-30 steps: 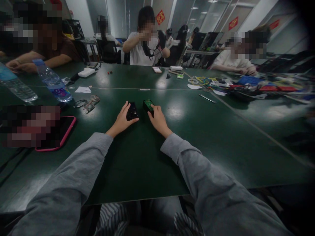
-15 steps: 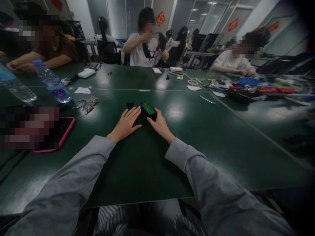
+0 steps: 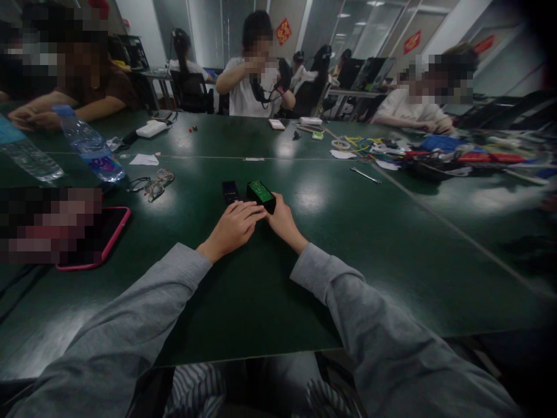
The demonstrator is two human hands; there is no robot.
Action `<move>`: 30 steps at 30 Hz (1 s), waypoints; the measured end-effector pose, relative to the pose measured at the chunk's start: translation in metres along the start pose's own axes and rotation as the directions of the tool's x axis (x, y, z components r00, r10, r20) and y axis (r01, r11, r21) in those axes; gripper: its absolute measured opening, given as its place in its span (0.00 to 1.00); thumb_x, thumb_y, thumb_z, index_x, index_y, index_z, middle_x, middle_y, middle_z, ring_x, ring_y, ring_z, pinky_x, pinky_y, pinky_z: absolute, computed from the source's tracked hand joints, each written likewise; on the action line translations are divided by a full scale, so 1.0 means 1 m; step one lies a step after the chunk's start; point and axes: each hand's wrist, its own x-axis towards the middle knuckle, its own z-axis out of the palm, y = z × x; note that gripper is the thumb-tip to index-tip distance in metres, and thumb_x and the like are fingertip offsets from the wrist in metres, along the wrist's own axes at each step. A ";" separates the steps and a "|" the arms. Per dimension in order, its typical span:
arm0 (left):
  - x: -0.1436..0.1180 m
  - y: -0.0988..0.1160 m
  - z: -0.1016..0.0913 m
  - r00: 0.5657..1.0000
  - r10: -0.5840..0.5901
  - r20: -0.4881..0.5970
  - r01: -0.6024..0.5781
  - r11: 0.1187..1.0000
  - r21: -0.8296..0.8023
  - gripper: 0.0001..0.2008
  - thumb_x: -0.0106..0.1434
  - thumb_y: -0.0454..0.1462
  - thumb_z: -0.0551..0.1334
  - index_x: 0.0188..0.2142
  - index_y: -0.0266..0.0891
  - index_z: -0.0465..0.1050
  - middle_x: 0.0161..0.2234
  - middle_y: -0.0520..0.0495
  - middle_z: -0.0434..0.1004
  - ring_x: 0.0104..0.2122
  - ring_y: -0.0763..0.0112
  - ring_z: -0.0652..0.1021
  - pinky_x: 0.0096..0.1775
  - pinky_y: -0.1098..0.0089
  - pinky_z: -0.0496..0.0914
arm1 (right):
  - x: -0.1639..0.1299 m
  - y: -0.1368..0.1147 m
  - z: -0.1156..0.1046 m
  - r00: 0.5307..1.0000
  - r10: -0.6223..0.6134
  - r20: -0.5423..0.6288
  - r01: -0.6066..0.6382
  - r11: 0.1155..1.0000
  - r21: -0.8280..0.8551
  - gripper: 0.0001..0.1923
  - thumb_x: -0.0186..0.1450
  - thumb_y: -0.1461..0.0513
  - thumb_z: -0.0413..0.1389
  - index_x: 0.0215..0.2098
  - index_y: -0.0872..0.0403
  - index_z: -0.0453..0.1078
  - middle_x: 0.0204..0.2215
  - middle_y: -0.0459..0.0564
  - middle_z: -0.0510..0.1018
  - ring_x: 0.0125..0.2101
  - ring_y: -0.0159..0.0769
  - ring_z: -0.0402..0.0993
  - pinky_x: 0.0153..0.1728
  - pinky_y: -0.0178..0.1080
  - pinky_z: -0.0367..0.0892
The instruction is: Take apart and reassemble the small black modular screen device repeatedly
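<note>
A small black box with a green circuit board [image 3: 261, 191] in its top lies on the dark green table ahead of me. My right hand [image 3: 285, 223] grips it at its near right side, with the thumb turned inward. My left hand [image 3: 232, 228] holds nothing; its fingers stretch out flat towards the box's near end, where the fingertips meet or overlap my right thumb. Whether they touch the box itself I cannot tell. Just beyond my left fingers lies a flat dark rectangular piece [image 3: 230, 190], left of the box.
Eyeglasses [image 3: 157, 187], two water bottles [image 3: 93, 148] and a red-rimmed phone or tablet [image 3: 114, 237] lie to the left. A wrench-like metal tool [image 3: 365, 175] is at right, before a heap of cables [image 3: 430, 154]. Several people sit around the table.
My left hand has moved right and nearer to me, from beside the box to its near end, uncovering more of the flat dark piece. My right hand stays on the box.
</note>
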 end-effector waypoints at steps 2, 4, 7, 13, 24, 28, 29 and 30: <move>0.000 0.000 0.001 1.000 0.012 0.018 -0.012 1.000 0.001 0.20 0.70 0.31 0.54 0.58 0.41 0.72 0.58 0.45 0.77 0.62 0.60 0.71 0.62 0.52 0.63 | 0.000 -0.001 0.000 1.000 -0.008 -0.013 0.008 1.000 -0.028 0.28 0.65 0.61 0.58 0.61 0.61 0.60 0.48 0.64 0.78 0.47 0.53 0.78 0.48 0.53 0.73; -0.001 -0.006 0.002 0.999 -0.042 -0.009 0.042 0.999 -0.001 0.19 0.69 0.31 0.55 0.56 0.43 0.74 0.55 0.45 0.79 0.60 0.59 0.73 0.60 0.51 0.65 | -0.001 -0.003 -0.001 0.995 -0.078 -0.056 0.073 0.993 -0.096 0.29 0.64 0.64 0.56 0.62 0.61 0.59 0.53 0.65 0.75 0.53 0.53 0.75 0.53 0.54 0.71; -0.004 -0.018 0.001 0.985 -0.153 -0.081 0.152 0.988 -0.022 0.17 0.69 0.31 0.55 0.53 0.43 0.76 0.52 0.46 0.81 0.57 0.59 0.74 0.57 0.53 0.67 | -0.003 -0.005 -0.002 0.977 -0.203 -0.067 0.180 0.951 -0.252 0.32 0.62 0.71 0.51 0.64 0.61 0.58 0.62 0.66 0.67 0.63 0.52 0.63 0.63 0.56 0.62; -0.003 -0.032 0.001 0.884 -0.398 -0.246 0.369 0.916 -0.158 0.15 0.71 0.35 0.55 0.52 0.43 0.76 0.53 0.45 0.79 0.56 0.61 0.74 0.57 0.54 0.68 | -0.007 -0.008 -0.003 0.971 -0.236 0.047 0.237 0.903 -0.358 0.35 0.63 0.69 0.53 0.69 0.58 0.54 0.65 0.66 0.60 0.67 0.55 0.55 0.64 0.60 0.60; -0.007 -0.045 0.005 0.725 -0.633 -0.271 0.539 0.767 -0.348 0.14 0.71 0.35 0.54 0.49 0.42 0.76 0.51 0.43 0.79 0.54 0.61 0.75 0.59 0.54 0.68 | -0.008 -0.008 -0.003 0.973 -0.212 0.094 0.228 0.947 -0.226 0.30 0.70 0.56 0.54 0.68 0.57 0.56 0.64 0.68 0.59 0.61 0.57 0.65 0.56 0.58 0.70; -0.008 -0.047 0.006 0.725 -0.633 -0.273 0.535 0.766 -0.355 0.14 0.71 0.36 0.54 0.49 0.43 0.75 0.51 0.43 0.79 0.54 0.61 0.76 0.59 0.53 0.69 | -0.009 -0.012 -0.006 0.972 -0.231 0.042 0.234 0.940 -0.248 0.27 0.68 0.66 0.51 0.65 0.57 0.60 0.61 0.66 0.63 0.58 0.54 0.69 0.56 0.57 0.71; -0.008 -0.047 0.006 0.726 -0.631 -0.273 0.535 0.768 -0.352 0.14 0.70 0.36 0.54 0.49 0.43 0.75 0.51 0.43 0.79 0.54 0.61 0.76 0.59 0.53 0.69 | -0.009 -0.013 -0.007 0.969 -0.246 0.033 0.245 0.931 -0.271 0.27 0.67 0.68 0.50 0.64 0.57 0.61 0.62 0.65 0.62 0.60 0.55 0.67 0.58 0.58 0.69; -0.008 -0.048 0.006 0.727 -0.630 -0.273 0.536 0.769 -0.347 0.14 0.70 0.36 0.53 0.49 0.43 0.75 0.51 0.43 0.79 0.54 0.61 0.76 0.59 0.53 0.69 | -0.010 -0.015 -0.007 0.964 -0.264 0.030 0.261 0.920 -0.292 0.28 0.66 0.70 0.49 0.64 0.56 0.61 0.64 0.65 0.61 0.63 0.55 0.63 0.60 0.60 0.66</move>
